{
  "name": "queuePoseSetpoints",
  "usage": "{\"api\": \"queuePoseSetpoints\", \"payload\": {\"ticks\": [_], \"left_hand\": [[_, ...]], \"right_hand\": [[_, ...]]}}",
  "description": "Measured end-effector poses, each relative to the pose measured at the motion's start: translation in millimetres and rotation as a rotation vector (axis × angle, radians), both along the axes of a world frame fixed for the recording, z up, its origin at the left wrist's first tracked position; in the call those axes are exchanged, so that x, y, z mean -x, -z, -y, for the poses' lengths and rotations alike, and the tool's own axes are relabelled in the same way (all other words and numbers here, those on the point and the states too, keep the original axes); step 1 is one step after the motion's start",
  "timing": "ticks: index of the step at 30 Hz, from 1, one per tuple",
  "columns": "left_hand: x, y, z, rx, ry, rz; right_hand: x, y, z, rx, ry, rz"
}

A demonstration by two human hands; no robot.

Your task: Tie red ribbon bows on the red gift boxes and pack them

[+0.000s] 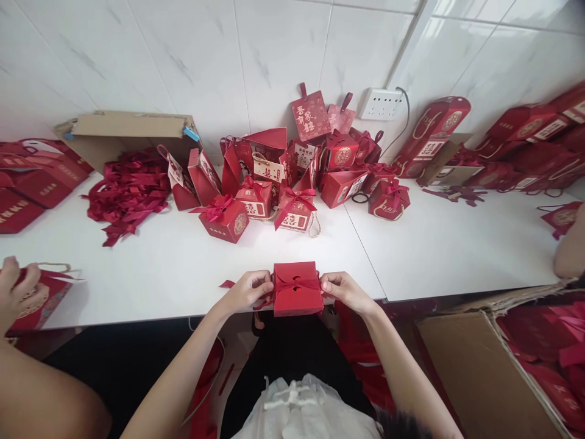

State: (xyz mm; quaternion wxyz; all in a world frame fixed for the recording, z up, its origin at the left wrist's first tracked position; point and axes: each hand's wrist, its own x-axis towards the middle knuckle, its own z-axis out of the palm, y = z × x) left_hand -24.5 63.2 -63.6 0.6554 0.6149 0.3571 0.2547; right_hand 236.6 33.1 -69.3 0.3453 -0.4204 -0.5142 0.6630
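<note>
A small red gift box (297,302) lies at the table's front edge, directly before me. A dark red ribbon (307,284) runs across its top, over two small round cut-outs. At the box's left side my left hand (250,289) is closed in a pinch on the ribbon, and a loose ribbon tail sticks out behind the fingers. My right hand (346,291) pinches the ribbon at the opposite side, thumb and finger close against the box. The undersides of the box and ribbon are hidden.
Several finished red boxes with bows (225,218) stand at the back, near a heap of red ribbons (130,189) by a cardboard box (132,125). A co-worker's hand (21,289) holds a red box at left. An open carton (470,360) stands at lower right.
</note>
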Motion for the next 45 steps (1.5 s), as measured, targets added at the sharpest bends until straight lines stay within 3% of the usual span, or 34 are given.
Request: {"api": "queuePoseSetpoints", "payload": {"ticks": [6, 10, 14, 21, 28, 34, 41, 45], "left_hand": [[3.1, -17.9, 3.4, -0.112, -0.036, -0.086], [1.9, -31.2, 7.9, -0.003, 0.017, -0.079], [-1.7, -48.8, 11.8, 0.002, 0.047, -0.143], [-3.5, -70.7, 16.0, -0.061, 0.055, -0.273], [-4.8, -78.8, 10.1, -0.287, 0.065, -0.502], [-4.8, -94.7, 5.5, -0.504, 0.101, -0.577], [-5.8, -111.6, 4.5, -0.771, 0.210, -0.645], [-11.6, -115.0, 5.4, -0.873, 0.230, -0.680]], "right_hand": [[-9.2, -27.5, 5.4, -0.097, -0.030, -0.045], [-0.8, -51.4, 7.9, -0.190, 0.001, -0.100], [17.7, -62.0, 8.9, -0.280, 0.036, -0.002], [37.2, -65.7, 11.6, -0.460, 0.070, 0.165], [49.4, -62.8, 7.4, -0.681, 0.132, 0.299], [58.2, -54.1, 2.3, -0.646, 0.226, 0.291], [61.3, -53.6, 3.9, -0.691, 0.195, 0.376], [63.6, -49.6, 3.9, -0.577, 0.274, 0.353]]}}
